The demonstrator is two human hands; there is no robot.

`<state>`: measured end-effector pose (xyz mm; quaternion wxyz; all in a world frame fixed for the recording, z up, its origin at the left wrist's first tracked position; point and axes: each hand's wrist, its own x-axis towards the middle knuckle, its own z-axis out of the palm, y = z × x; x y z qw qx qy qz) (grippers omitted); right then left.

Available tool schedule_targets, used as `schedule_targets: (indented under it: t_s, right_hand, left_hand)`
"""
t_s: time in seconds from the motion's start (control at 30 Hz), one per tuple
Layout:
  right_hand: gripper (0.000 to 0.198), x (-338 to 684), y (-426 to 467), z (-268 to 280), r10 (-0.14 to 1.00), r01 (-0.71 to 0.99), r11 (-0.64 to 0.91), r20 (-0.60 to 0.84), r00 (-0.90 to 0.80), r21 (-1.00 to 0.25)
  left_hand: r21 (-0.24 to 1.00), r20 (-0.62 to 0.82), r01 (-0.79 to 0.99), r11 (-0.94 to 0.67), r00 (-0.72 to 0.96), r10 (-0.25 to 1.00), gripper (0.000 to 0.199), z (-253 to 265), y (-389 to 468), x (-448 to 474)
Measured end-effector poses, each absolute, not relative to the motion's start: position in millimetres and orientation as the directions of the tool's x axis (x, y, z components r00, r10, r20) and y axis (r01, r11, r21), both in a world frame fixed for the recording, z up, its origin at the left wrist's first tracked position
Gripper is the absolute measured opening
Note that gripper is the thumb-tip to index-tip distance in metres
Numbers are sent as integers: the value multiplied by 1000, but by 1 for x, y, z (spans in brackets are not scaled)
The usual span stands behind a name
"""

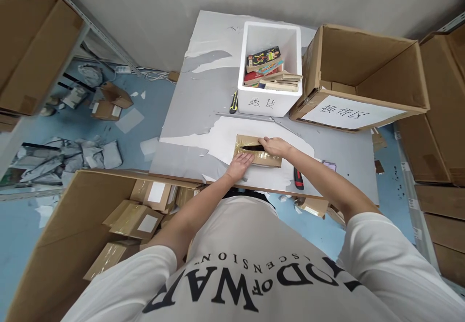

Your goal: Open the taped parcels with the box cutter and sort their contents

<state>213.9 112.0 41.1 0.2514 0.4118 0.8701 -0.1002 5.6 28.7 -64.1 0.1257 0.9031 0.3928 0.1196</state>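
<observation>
Left of centre, the bare grey tabletop (196,94) leaves a flat way through. The small box (267,160) fills the centre; above it, a white foam box (269,110) and, close on its right, a tall carton (363,46) block passage.

On the table (189,104), a box (265,159) lies before a bin (279,105) holding books (264,59), with a carton (374,51) to the bin's right

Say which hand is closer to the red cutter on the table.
Right. The right hand, at the small box, is beyond the red cutter and to its left; the left hand, on the box's near left part, is farther left.
</observation>
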Motion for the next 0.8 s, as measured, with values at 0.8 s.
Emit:
schedule_targets:
  t_s: [0.8]
  right_hand:
    - [52, 205, 85, 20, 858, 878, 472, -269, -438, 76]
  left_hand:
    - [304, 132, 698, -648, 643, 754, 56, -72, 27, 6]
